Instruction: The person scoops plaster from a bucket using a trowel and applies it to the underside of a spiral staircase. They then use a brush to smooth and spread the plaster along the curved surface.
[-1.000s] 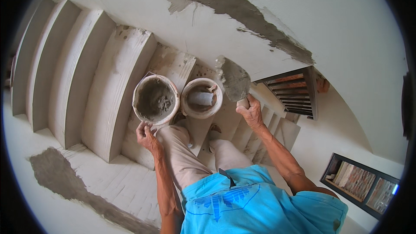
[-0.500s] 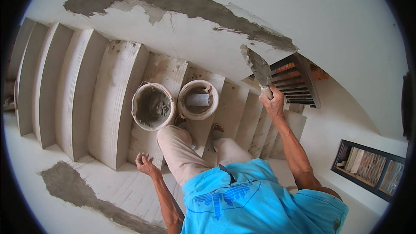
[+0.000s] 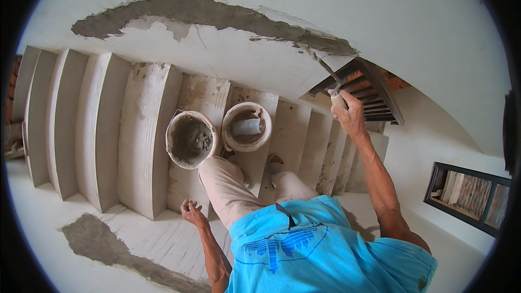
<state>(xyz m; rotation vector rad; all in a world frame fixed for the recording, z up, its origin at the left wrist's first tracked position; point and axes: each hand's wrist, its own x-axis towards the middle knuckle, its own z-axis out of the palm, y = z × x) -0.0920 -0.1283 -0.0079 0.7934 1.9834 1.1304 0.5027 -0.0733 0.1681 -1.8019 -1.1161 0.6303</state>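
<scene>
My right hand (image 3: 350, 107) grips the handle of a trowel (image 3: 320, 62), its mortar-smeared blade turned nearly edge-on at the right end of the long grey mortar patch (image 3: 182, 8) on the wall; whether it touches cannot tell. My left hand (image 3: 194, 211) hangs low beside my left leg, fingers loosely curled and apart, holding nothing. Between me and the wall, two buckets stand on the stair treads: the left one (image 3: 190, 138) holds wet grey mortar, the right one (image 3: 247, 127) a pale cylindrical container.
Concrete steps (image 3: 135, 135) run left and right beneath me. A dark slatted railing (image 3: 380, 116) borders an opening at the right of the wall. A dark-framed window (image 3: 458, 195) is at lower right, and another mortar patch (image 3: 95, 239) is at lower left.
My right hand and trowel have moved up and right toward the patch's end, the blade turning edge-on. My left hand has dropped from beside the left bucket. The view has shifted.
</scene>
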